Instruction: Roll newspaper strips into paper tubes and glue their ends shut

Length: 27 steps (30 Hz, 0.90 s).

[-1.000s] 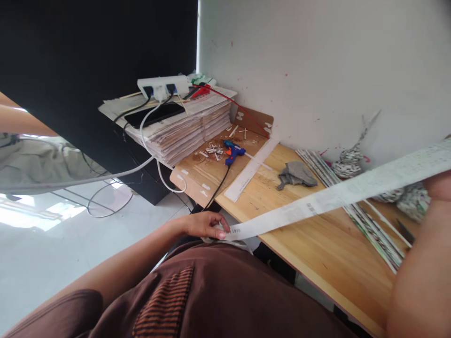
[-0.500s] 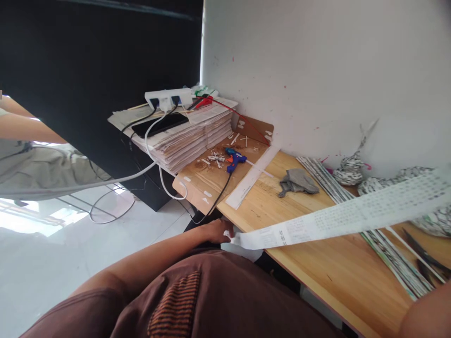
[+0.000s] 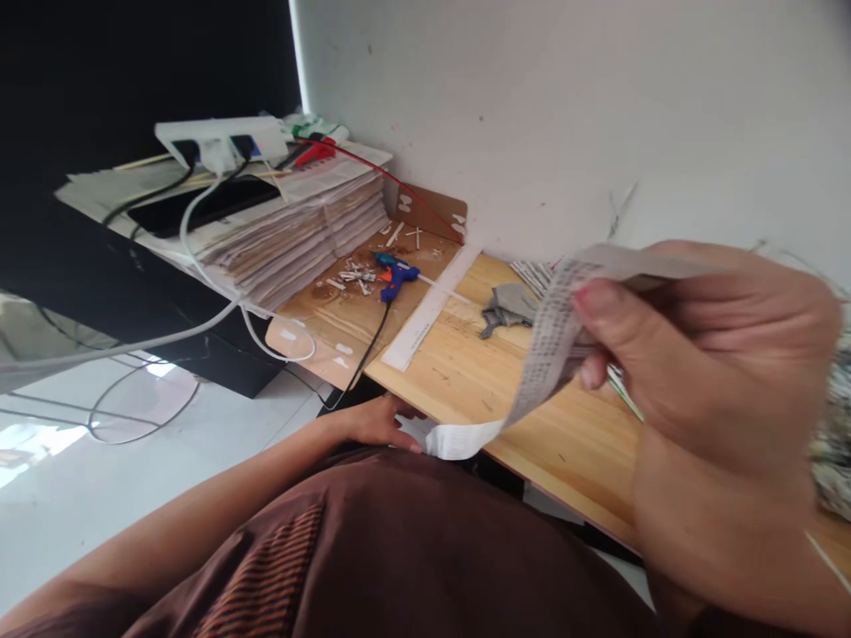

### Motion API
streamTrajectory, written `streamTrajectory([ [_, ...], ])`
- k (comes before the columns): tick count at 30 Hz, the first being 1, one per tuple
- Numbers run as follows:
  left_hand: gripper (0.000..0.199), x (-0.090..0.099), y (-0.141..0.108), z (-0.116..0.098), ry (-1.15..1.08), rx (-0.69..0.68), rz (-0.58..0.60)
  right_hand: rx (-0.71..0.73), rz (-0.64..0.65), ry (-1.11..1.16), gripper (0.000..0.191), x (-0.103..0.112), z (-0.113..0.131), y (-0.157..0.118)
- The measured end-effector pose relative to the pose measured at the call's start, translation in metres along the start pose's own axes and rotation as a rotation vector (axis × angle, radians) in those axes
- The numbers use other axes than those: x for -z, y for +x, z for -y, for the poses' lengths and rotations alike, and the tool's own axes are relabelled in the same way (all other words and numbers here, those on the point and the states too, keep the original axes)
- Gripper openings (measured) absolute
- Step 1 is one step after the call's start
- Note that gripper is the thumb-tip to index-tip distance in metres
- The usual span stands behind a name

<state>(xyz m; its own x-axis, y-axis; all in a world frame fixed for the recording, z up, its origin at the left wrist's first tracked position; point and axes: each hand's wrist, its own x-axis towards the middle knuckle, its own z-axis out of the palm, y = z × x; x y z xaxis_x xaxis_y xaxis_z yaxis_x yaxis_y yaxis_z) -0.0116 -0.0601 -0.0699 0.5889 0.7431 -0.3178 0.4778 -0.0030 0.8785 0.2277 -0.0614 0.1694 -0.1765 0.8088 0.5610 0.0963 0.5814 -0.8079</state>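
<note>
A long strip of printed newspaper (image 3: 543,359) hangs in a bend between my hands. My right hand (image 3: 724,354), raised close to the camera over the table, pinches its upper part between thumb and fingers. Down at the table's front edge, near my waist, my left hand (image 3: 382,423) is closed around the strip's lower, whiter end; part of its grip is hidden. Past the strip, a crumpled grey cloth piece (image 3: 511,306) lies on the wooden table (image 3: 465,377). Thin rolled paper sticks (image 3: 532,276) are partly covered by my right hand.
A blue glue gun (image 3: 399,279) rests on cardboard (image 3: 319,332) beside white scraps (image 3: 357,276). On the left, a newspaper stack (image 3: 299,230) carries a phone (image 3: 203,206) and a power strip (image 3: 222,137). Cables hang off the edge. A wall (image 3: 532,115) stands behind.
My right hand has come into view from the right with the strip, which was stretched taut and now sags in a bend. The view has turned right; my left hand stays low by the edge.
</note>
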Motion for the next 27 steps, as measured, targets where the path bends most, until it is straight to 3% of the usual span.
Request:
streamTrajectory([
  [3, 0.074, -0.001, -0.001, -0.006, -0.009, -0.024, 0.024, 0.003, -0.022, -0.034, 0.006, -0.008, -0.016, 0.001],
  [5, 0.069, 0.002, -0.003, -0.011, 0.007, -0.029, 0.046, -0.062, 0.035, 0.008, 0.009, -0.01, -0.032, 0.009],
  [8, 0.052, 0.01, -0.012, -0.025, 0.046, -0.043, 0.104, -0.188, 0.12, 0.069, 0.019, -0.003, -0.055, 0.024],
  [11, 0.031, 0.023, -0.022, -0.05, 0.022, -0.041, 0.114, -0.264, 0.086, 0.14, 0.023, 0.008, -0.071, 0.036],
  [13, 0.033, 0.032, -0.027, -0.069, -0.083, 0.018, 0.011, -0.29, 0.051, 0.179, 0.022, 0.012, -0.078, 0.04],
  [16, 0.041, 0.044, -0.024, -0.092, -0.203, -0.048, -0.184, -0.31, 0.084, 0.173, 0.022, 0.01, -0.088, 0.04],
  [18, 0.049, 0.051, -0.014, -0.102, -0.276, -0.122, -0.312, -0.316, 0.096, 0.165, 0.023, 0.007, -0.094, 0.04],
  [21, 0.033, 0.058, 0.011, -0.109, -0.227, -0.209, -0.405, -0.344, 0.034, 0.251, 0.021, 0.009, -0.096, 0.043],
  [24, 0.022, 0.062, 0.048, -0.118, -0.054, -0.343, -0.517, -0.396, 0.057, 0.387, 0.019, 0.02, -0.09, 0.046],
  [27, 0.03, 0.062, 0.096, -0.135, 0.041, -0.458, -0.541, -0.443, 0.153, 0.446, 0.021, 0.029, -0.083, 0.048],
])
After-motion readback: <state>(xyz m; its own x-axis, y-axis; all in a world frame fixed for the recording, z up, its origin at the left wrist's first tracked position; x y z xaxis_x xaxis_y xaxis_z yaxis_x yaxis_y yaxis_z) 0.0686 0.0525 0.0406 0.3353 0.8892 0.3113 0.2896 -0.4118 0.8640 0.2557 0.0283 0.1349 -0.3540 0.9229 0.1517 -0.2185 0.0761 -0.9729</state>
